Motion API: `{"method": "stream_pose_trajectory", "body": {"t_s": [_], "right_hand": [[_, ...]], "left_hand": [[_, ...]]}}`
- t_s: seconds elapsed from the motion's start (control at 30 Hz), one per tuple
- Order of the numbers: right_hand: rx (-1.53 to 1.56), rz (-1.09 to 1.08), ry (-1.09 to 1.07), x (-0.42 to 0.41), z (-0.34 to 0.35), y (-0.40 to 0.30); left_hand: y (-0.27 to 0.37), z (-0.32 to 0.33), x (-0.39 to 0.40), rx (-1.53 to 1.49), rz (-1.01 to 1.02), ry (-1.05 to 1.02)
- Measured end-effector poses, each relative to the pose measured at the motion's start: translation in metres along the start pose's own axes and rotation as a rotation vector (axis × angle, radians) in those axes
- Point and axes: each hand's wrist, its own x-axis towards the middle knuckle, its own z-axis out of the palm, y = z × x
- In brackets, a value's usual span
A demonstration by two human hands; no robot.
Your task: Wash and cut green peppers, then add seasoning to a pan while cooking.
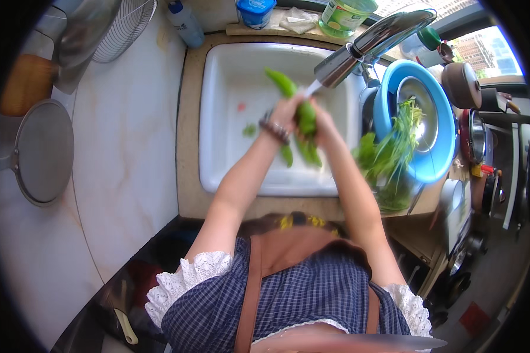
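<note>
Over a white sink [229, 174], both my hands close around long green peppers [307, 118]. My left hand [286, 115], with a beaded bracelet at the wrist, grips from the left side. From the right, my right hand [325, 124] wraps the same bunch. One pepper tip [280, 81] points up past my fingers, and more pepper ends show below them. Water runs from the chrome faucet [335, 66] onto the bunch. Motion blurs the fingers, so which hand holds which pepper is unclear. A green scrap [249, 129] and a small red spot [241, 107] show in the basin.
Right of the sink, leafy greens [386, 150] lean against a blue basin [382, 101] with a metal bowl [426, 128] inside. A spray bottle [186, 26], a blue tub [256, 12] and a green-labelled jug [342, 17] stand behind. A round pan [46, 152] is at left.
</note>
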Motion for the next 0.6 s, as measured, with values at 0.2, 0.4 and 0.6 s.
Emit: {"method": "stream_pose_trajectory", "body": {"t_s": [0.2, 0.4, 0.6], "right_hand": [[-1.074, -1.052, 0.250, -0.012, 0.027, 0.015], [-1.359, -0.821, 0.345, -0.033, 0.013, 0.020], [-1.515, -1.065, 0.410, -0.051, 0.020, 0.012]], "left_hand": [[0.021, -0.011, 0.014, -0.080, 0.012, 0.099], [0.039, -0.003, -0.006, -0.196, -0.004, 0.054], [0.023, -0.002, -0.021, -0.284, -0.023, -0.039]]}}
